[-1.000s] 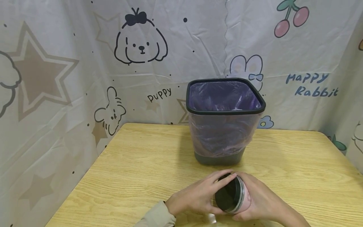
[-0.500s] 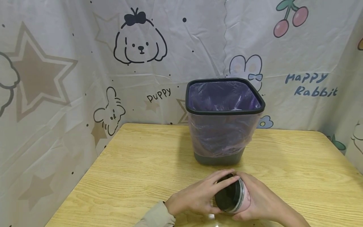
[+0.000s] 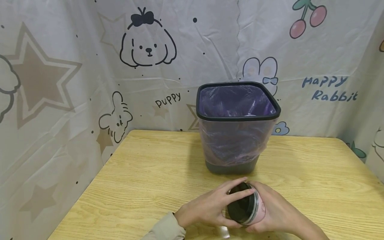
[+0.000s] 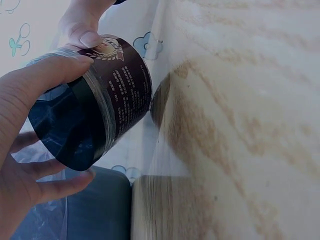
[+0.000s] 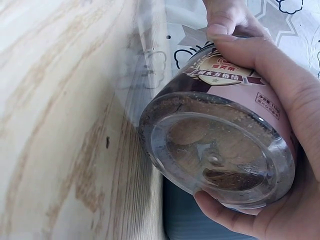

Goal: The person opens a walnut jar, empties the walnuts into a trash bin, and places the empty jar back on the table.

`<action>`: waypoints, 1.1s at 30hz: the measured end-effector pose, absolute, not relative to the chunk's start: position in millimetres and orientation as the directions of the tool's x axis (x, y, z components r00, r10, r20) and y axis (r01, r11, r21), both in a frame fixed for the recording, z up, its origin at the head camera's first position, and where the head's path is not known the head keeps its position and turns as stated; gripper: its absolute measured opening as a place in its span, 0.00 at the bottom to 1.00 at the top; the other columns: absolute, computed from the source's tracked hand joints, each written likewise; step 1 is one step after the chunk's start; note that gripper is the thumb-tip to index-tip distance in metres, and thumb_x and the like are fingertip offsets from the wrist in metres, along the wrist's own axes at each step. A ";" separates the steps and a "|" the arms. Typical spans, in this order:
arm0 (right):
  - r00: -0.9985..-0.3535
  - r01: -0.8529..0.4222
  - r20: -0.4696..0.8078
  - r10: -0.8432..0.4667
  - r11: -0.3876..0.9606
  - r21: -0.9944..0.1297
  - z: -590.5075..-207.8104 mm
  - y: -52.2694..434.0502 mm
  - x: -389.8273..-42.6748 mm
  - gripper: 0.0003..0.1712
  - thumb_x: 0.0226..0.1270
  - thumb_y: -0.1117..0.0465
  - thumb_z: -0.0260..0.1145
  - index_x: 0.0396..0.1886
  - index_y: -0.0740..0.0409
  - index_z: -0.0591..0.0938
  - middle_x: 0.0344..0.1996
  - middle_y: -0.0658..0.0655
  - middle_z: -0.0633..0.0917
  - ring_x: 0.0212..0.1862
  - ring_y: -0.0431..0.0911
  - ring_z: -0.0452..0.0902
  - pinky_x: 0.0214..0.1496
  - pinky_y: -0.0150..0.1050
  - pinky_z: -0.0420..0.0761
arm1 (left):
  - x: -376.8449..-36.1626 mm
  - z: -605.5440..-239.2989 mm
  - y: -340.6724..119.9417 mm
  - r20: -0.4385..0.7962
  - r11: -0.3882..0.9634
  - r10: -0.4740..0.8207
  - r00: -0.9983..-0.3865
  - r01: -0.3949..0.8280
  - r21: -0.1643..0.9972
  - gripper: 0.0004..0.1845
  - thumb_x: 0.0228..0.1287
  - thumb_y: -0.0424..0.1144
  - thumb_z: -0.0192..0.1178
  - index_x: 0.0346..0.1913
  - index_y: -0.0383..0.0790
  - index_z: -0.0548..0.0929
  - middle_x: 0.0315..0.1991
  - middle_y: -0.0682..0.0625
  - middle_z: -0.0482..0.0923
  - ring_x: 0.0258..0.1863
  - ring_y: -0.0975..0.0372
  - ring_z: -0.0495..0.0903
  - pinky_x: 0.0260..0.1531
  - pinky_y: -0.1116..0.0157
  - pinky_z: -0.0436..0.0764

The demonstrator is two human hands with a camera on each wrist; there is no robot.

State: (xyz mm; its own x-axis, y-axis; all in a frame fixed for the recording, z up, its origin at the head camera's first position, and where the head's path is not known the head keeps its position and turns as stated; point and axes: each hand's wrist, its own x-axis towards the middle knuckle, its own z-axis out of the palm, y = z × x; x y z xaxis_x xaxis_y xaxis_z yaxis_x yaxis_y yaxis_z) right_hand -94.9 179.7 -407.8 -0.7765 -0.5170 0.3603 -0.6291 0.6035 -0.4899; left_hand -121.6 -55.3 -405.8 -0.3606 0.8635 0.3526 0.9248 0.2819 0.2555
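A clear plastic jar [image 3: 250, 208] with a pink and dark label is held tilted just above the wooden table [image 3: 144, 180], near its front edge. My left hand [image 3: 210, 208] grips the jar's black lid [image 3: 240, 206], fingers curled round its rim; the black lid [image 4: 70, 125] faces the left wrist camera. My right hand [image 3: 276, 213] is wrapped round the jar's body. In the right wrist view the jar [image 5: 220, 150] shows its clear bottom with brown crumbs inside, and the right hand [image 5: 280, 125] cups it.
A dark bin [image 3: 237, 126] lined with a purple plastic bag stands on the table just beyond the hands. A cartoon-printed cloth [image 3: 90, 66] hangs behind and along both sides of the table.
The left hand's fingers have shifted slightly round the lid. The jar and the right hand stay in the same place.
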 end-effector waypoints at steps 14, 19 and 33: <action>-0.767 -0.642 0.378 -0.519 0.609 -0.465 -408.9 180.3 -94.0 0.61 0.29 0.34 0.81 0.64 0.56 0.69 0.53 0.47 0.78 0.46 0.40 0.76 0.40 0.38 0.81 | -123.0 -406.0 -55.6 0.371 0.263 0.868 -0.331 0.939 0.222 0.54 0.51 0.52 0.73 0.76 0.46 0.52 0.74 0.44 0.49 0.71 0.60 0.56 0.67 0.69 0.60; -0.767 -0.641 0.384 -0.513 0.615 -0.459 -409.8 179.7 -94.4 0.60 0.28 0.33 0.81 0.63 0.54 0.70 0.52 0.46 0.78 0.45 0.39 0.76 0.40 0.38 0.81 | -122.2 -406.6 -55.5 0.380 0.274 0.858 -0.346 0.934 0.232 0.54 0.51 0.53 0.72 0.75 0.45 0.51 0.73 0.43 0.51 0.69 0.60 0.60 0.65 0.68 0.64; -0.757 -0.653 0.421 -0.500 0.607 -0.453 -410.9 177.9 -93.7 0.60 0.25 0.34 0.82 0.61 0.52 0.71 0.50 0.40 0.77 0.45 0.36 0.75 0.41 0.37 0.81 | -120.3 -410.5 -51.3 0.438 0.273 0.829 -0.347 0.936 0.223 0.55 0.50 0.55 0.73 0.75 0.42 0.52 0.72 0.42 0.53 0.71 0.57 0.57 0.67 0.67 0.61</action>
